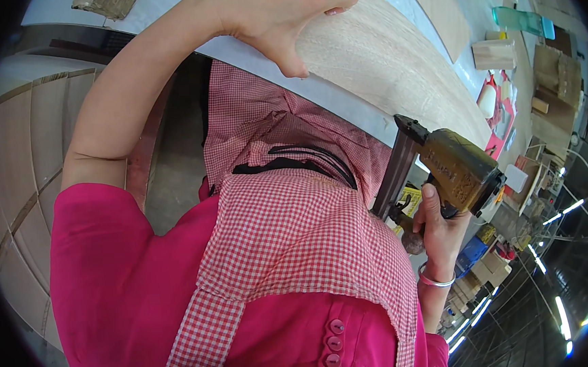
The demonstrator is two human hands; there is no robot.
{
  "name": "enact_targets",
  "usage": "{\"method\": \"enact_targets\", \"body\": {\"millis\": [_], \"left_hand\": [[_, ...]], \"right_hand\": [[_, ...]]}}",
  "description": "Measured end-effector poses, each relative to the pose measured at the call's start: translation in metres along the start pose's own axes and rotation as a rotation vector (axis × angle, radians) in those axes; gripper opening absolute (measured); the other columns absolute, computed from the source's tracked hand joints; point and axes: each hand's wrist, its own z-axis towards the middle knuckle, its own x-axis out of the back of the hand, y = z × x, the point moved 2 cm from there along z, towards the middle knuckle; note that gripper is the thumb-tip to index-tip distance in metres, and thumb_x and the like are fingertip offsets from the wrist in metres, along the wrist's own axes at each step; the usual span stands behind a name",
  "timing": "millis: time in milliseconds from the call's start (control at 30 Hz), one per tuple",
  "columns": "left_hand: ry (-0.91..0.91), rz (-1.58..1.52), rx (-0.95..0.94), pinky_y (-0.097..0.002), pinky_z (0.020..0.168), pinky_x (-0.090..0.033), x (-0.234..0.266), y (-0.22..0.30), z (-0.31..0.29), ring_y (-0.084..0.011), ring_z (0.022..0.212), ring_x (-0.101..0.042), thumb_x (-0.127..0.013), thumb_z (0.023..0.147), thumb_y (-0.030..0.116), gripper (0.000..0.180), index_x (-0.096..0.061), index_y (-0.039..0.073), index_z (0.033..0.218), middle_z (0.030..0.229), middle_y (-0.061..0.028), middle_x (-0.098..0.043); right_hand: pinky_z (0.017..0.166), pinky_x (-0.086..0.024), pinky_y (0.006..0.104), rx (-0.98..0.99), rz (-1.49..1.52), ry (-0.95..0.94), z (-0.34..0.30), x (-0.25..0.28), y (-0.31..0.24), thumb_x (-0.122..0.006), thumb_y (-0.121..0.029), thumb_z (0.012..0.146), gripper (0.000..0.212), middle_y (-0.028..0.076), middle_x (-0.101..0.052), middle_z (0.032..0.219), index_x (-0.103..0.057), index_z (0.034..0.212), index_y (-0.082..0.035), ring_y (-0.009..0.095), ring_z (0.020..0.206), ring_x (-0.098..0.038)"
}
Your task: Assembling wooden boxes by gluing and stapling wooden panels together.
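A pale wooden board (380, 55) lies on the white-topped workbench (364, 110), its long side along the bench's near edge. My left hand (268, 15) reaches over its left end with thumb and a finger spread apart; the other fingers are partly cut off by the top of the view. I cannot tell how firmly it presses on the wood. On the right, my right hand (440, 224) is wrapped round the handle of a nail gun (460, 168) with a worn brown-yellow body and a long dark magazine. The tool's nose is close to the board's near edge.
Another flat board (435, 6) lies farther back on the bench. Beyond it are a teal bottle (521, 21), wood blocks (494, 54) and a red-and-white item (497, 108). A wood piece (107, 2) sits at the far left, and stacked panels (39, 147) stand left of my arm.
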Motion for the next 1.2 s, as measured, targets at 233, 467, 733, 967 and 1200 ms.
{"method": "enact_targets", "body": {"millis": [233,467,733,967,1200], "left_hand": [[0.176,-0.081,-0.147,-0.0493,0.102,-0.038,0.014,-0.003,-0.017,-0.0419,0.120,-0.049,-0.080,0.064,0.038,0.059,-0.059,-0.004,0.100,0.119,-0.0324,-0.054],[0.009,-0.072,0.050,-0.0470,0.118,-0.026,-0.032,-0.028,-0.025,-0.0375,0.142,-0.030,-0.091,0.042,0.028,0.122,-0.033,0.016,0.149,0.154,-0.0246,-0.026],[0.129,-0.237,0.010,-0.0464,0.118,-0.028,-0.042,-0.029,-0.027,-0.0386,0.141,-0.030,-0.088,0.045,0.025,0.116,-0.035,0.016,0.148,0.153,-0.0231,-0.027],[0.157,-0.218,-0.006,-0.0482,0.117,-0.028,-0.043,-0.028,-0.027,-0.0404,0.140,-0.029,-0.087,0.046,0.027,0.111,-0.039,0.014,0.145,0.150,-0.0239,-0.029],[0.204,-0.223,-0.039,-0.0484,0.116,-0.029,-0.050,-0.034,-0.026,-0.0408,0.138,-0.032,-0.087,0.047,0.029,0.109,-0.040,0.013,0.144,0.147,-0.0243,-0.032]], "right_hand": [[0.038,-0.035,0.0223,0.012,-0.118,0.028,-0.001,0.002,-0.003,-0.070,-0.019,0.093,0.025,0.000,-0.054,0.058,-0.061,0.105,0.000,0.007,0.042,-0.047],[0.039,-0.036,0.0223,0.092,-0.133,-0.017,0.000,-0.008,-0.026,-0.071,-0.022,0.092,0.030,0.000,-0.056,0.060,-0.062,0.109,0.001,0.007,0.043,-0.047],[0.042,-0.038,0.0216,0.396,-0.242,-0.210,0.017,-0.043,-0.042,-0.075,-0.028,0.089,0.040,0.002,-0.058,0.064,-0.061,0.111,0.002,0.007,0.046,-0.049],[0.043,-0.038,0.0213,0.420,-0.230,-0.270,0.022,-0.061,-0.057,-0.076,-0.030,0.087,0.043,0.003,-0.060,0.070,-0.061,0.111,0.003,0.007,0.048,-0.050],[0.041,-0.036,0.0207,0.298,-0.209,-0.260,0.016,-0.067,-0.062,-0.076,-0.026,0.088,0.041,0.002,-0.062,0.072,-0.061,0.114,0.002,0.006,0.046,-0.048]]}}
